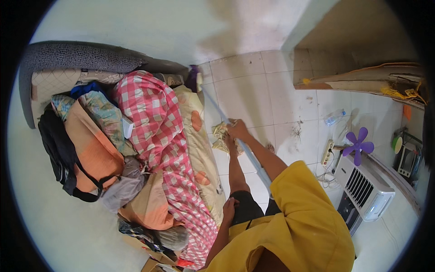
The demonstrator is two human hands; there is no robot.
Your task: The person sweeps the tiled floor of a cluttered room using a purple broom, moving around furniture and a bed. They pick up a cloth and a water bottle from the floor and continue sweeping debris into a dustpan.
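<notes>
My right hand point(237, 128) is closed around the grey-blue pole point(217, 105) of what looks like a broom. Its purple end point(192, 77) meets the floor by the far corner of the mattress. The pole's lower length point(260, 166) slants back under my right forearm. My left hand point(230, 207) rests against the black shorts point(245, 205) at my thigh; its fingers are partly hidden, and no object shows in it. One bare foot point(229, 139) is on a crumpled pale yellow cloth point(219, 144) on the tiles.
Left of me, a mattress point(193, 136) carries a pink checked blanket point(153, 112), pillows and bags. Dark debris point(296, 131) dots the tiled floor. At right are a plastic bottle point(334, 117), a power strip point(327, 152), a purple fan blade point(358, 146) and an air cooler point(365, 187).
</notes>
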